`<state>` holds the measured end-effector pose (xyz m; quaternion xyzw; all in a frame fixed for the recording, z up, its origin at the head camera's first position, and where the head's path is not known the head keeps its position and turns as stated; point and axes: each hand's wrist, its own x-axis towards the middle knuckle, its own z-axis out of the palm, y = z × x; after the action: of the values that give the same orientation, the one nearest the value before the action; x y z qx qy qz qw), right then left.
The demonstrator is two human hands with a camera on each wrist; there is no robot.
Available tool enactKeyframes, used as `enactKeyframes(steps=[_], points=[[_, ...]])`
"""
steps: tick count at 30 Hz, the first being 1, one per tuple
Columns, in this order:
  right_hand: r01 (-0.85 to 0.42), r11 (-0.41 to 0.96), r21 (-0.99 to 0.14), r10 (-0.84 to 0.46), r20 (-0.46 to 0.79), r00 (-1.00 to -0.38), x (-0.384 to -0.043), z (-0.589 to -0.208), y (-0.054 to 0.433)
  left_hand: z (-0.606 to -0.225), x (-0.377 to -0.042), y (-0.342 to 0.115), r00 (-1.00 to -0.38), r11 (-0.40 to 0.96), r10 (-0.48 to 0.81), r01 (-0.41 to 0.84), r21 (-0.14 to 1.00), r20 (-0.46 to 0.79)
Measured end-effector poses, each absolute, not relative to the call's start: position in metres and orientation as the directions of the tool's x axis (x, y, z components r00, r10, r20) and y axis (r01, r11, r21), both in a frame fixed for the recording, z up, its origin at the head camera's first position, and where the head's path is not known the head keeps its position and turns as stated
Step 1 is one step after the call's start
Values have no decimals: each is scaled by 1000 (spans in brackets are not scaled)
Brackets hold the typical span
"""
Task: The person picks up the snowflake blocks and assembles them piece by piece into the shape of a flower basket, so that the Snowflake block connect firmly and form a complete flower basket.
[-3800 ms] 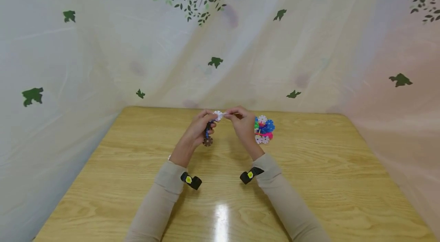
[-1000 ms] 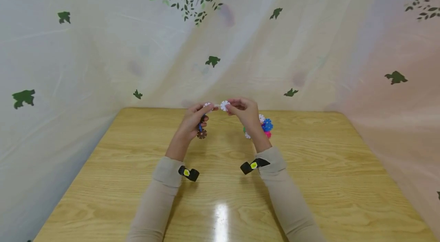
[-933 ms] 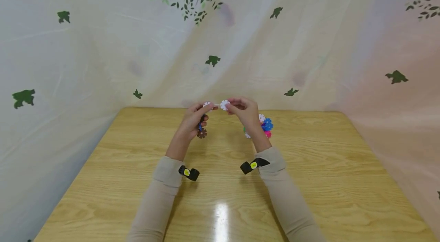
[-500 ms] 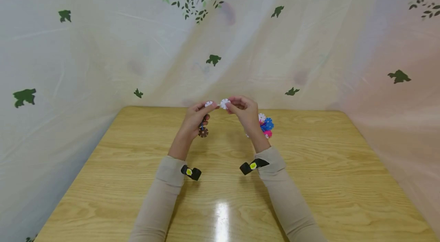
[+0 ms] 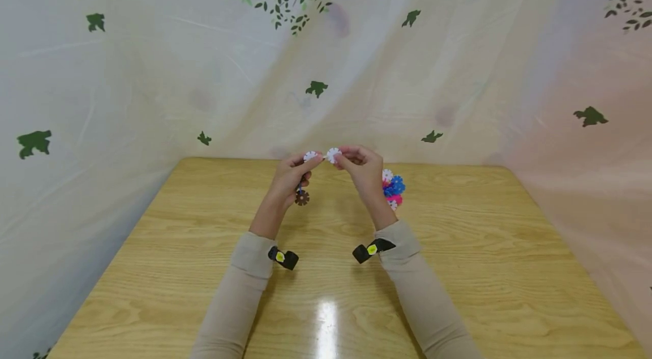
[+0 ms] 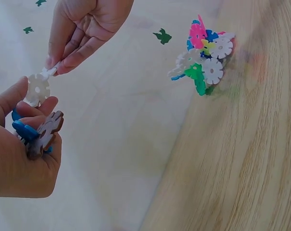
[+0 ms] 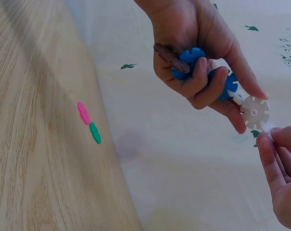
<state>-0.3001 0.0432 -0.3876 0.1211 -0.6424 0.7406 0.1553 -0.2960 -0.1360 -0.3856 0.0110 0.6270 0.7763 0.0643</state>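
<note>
My left hand (image 5: pixel 289 183) holds a short chain of notched snowflake discs above the far part of the table. A brown disc (image 7: pixel 170 57) and blue discs (image 7: pixel 230 85) sit against its curled fingers. Between thumb and forefinger it pinches a white disc (image 7: pixel 255 113) at the chain's end. Opposite, my right hand (image 5: pixel 364 178) pinches another white disc (image 5: pixel 333 156) between thumb and fingertips. In the right wrist view this disc shows as a small white edge (image 7: pixel 267 128) right at the rim of the left hand's white disc; the fingers hide the rest.
A joined cluster of pink, blue, green and white discs (image 6: pixel 213 71) rests on the table (image 5: pixel 458 234), partly behind my right wrist in the head view. A pink disc (image 7: pixel 83 113) and a green disc (image 7: pixel 95 133) lie near the table edge in the right wrist view. A patterned cloth (image 5: pixel 377 93) hangs behind.
Since the earliest frame, my right hand's white piece has gone from edge-on to face-on. Over the last second the gap between the two hands' white discs has narrowed slightly.
</note>
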Motion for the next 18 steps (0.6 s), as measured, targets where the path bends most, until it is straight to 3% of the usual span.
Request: enactKeyframes(steps=[18], points=[[-258, -201, -945, -40, 271, -962, -302, -391, 52, -390, -294, -137, -986, -111, 155, -79, 991, -62]])
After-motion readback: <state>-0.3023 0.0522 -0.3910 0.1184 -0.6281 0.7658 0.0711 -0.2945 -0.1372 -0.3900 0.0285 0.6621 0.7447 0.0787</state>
